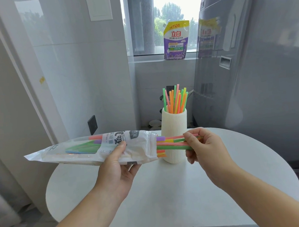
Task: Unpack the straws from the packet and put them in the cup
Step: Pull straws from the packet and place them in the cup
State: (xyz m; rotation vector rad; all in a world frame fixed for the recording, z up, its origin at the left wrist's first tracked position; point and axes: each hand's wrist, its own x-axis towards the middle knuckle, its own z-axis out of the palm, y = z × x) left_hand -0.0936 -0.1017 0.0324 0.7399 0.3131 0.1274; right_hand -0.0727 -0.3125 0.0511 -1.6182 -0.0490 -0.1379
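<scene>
Head view looks down on a round, smooth white desk [173, 195] where a tall cream cup with fine vertical ribs [174, 127] stands upright near the far edge, packed with thin neon straws in green, orange, pink and yellow [176, 99] that fan out above its rim. In front of the cup, held level above the desk, is a long crinkled packet of clear and white printed plastic [93, 150], its open mouth pointing right. The left hand [117, 166] is closed around the packet's middle from below, thumb pressed on top. A bundle of coloured straws [175, 143] sticks out of the mouth and crosses in front of the cup's lower body, hiding part of its ribs. The right hand [203, 146] is pinched shut on the free ends of these straws, fingers curled over them. Behind stands a glossy grey appliance [251, 63] on the right, and a purple and yellow detergent pouch [175, 40] rests on the tiled window ledge [148, 60].
</scene>
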